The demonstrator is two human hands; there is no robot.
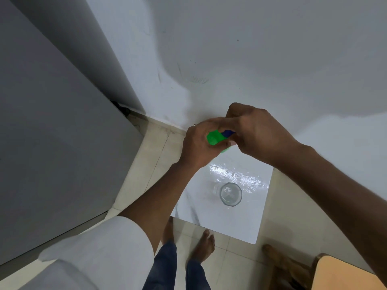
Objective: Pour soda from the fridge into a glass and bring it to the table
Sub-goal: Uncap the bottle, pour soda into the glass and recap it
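Grey fridge side stands left of a white glossy tabletop. My left hand has its grip closed round the green plastic soda bottle, steadying it; my right hand pinches its blue cap, likely unscrewing. 1 empty clear glass waits below.

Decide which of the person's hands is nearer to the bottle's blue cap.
Right. The right hand closes its fingers on the blue cap; the left hand grips the green bottle just below it.
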